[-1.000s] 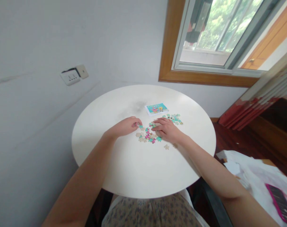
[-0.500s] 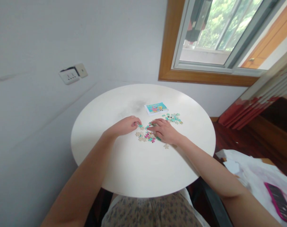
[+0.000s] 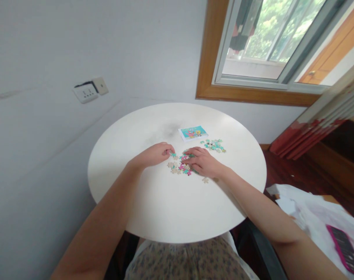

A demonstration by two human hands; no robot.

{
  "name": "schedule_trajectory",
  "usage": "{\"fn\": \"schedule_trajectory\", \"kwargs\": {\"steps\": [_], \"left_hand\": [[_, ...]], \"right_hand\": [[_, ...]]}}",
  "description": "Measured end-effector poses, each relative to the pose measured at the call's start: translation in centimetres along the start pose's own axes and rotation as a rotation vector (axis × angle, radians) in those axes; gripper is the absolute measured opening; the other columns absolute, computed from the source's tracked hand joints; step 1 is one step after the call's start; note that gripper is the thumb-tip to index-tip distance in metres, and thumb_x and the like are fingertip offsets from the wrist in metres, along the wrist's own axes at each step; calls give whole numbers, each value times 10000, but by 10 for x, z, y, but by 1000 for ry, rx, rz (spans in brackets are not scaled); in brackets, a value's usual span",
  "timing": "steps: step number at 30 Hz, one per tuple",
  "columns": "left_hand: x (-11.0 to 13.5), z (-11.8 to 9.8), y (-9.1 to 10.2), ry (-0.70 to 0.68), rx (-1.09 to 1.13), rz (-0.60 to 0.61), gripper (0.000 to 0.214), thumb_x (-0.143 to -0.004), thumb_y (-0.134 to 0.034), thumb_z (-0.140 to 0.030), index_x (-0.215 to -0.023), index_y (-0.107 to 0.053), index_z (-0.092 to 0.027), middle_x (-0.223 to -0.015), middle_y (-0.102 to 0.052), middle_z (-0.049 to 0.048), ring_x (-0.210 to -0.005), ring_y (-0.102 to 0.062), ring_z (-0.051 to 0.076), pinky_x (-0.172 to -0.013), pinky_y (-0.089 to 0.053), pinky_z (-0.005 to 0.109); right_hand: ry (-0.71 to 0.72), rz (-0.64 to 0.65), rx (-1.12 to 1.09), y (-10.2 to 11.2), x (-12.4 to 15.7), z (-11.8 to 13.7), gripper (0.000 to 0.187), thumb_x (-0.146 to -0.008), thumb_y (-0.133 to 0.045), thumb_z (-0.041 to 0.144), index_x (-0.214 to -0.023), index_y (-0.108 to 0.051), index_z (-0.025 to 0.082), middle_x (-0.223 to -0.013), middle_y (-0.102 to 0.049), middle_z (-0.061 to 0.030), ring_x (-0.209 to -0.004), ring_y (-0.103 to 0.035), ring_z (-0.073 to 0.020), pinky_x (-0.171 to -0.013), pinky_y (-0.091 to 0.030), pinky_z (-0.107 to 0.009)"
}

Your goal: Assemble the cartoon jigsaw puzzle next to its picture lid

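Note:
My left hand (image 3: 157,154) is closed, its thumb and fingertips pinched at a teal jigsaw puzzle piece (image 3: 173,154) on the left side of the heap. How much of that piece lies inside the fingers is hard to see. My right hand (image 3: 204,161) lies palm down over the heap's right part, fingers apart and touching pieces; it hides some of them. The heap of jigsaw pieces (image 3: 179,168) mixes pink and teal picture sides with beige backs. One beige piece (image 3: 205,180) lies apart, just below my right wrist.
A second group of mostly teal pieces (image 3: 215,145) lies beyond my right hand. Behind the heap is a cartoon picture card (image 3: 193,133). The round white table (image 3: 171,210) stands near the wall. To the right, a phone (image 3: 345,249) rests on white sheeting (image 3: 308,210).
My right hand's fingers have shifted slightly over the heap, and more pink shows beside the fingertips. My left hand stays almost in place.

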State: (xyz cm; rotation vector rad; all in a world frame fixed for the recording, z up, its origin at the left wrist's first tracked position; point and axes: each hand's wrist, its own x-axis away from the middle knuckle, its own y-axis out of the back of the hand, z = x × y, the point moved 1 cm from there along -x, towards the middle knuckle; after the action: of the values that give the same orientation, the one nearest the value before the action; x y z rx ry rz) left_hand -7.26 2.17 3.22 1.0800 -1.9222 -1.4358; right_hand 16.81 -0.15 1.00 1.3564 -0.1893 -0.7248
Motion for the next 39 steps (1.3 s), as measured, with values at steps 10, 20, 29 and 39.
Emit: {"fn": "schedule_trajectory", "kwargs": {"steps": [10,20,29,39], "left_hand": [[0,0,1,-1,4,1,327,-803,-393,-218,-994,-653,-168,-939,-639,57,-885,-575,177,-821,-438,256],[0,-2,0,-7,15,-4,326,-796,-388,-210,-974,-656,-164,-951,-660,59,-905,-583,182,-833,-439,264],[-1,0,-1,-17,-6,3,339,-794,-380,-196,-985,-658,-160,-977,-661,63,-912,-587,182,-853,-438,264],[-2,0,-1,-27,-1,2,330,-799,-381,-195,-984,-653,-164,-983,-665,68,-948,-582,192,-873,-431,279]], "right_hand": [[-13,-42,-42,2,-1,0,397,-882,-460,191,-1247,-601,257,-1257,-558,-86,-1164,-456,-228,-995,-345,-429],[21,-45,27,-10,-8,28,352,-943,-419,342,-1231,-607,264,-1298,-560,-70,-1276,-378,-238,-1075,-245,-454],[-81,-73,49,-10,-20,18,303,-893,-515,286,-1162,-654,273,-1271,-569,-57,-1225,-406,-235,-1033,-278,-441],[19,-81,162,-11,-29,10,239,-883,-550,389,-1023,-704,270,-1228,-616,-48,-1261,-401,-257,-1093,-175,-495]]}}
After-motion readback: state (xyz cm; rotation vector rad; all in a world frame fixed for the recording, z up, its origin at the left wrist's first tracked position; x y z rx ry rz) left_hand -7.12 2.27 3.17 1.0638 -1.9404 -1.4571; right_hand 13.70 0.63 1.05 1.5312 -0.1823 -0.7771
